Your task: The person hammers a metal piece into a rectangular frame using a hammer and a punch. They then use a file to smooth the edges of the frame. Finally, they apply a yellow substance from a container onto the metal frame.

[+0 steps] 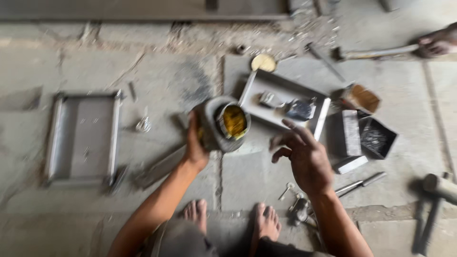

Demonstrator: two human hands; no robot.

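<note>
The left hand (195,143) is wrapping its grip around a tilted grey tin (223,124) of yellow paste, mouth facing right. The right hand (304,159) is hovering just beside it, fingers spread, holding nothing, above the floor (157,76).

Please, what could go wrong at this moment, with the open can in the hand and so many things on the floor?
1. The left hand holds the can tilted, with no lid on it; the yellow contents could spill onto the floor or the bare feet.
2. Small metal parts and a tool lie close to the feet; stepping on them may hurt.
3. The right hand is open and does not support the can, so a slip is possible.
</note>
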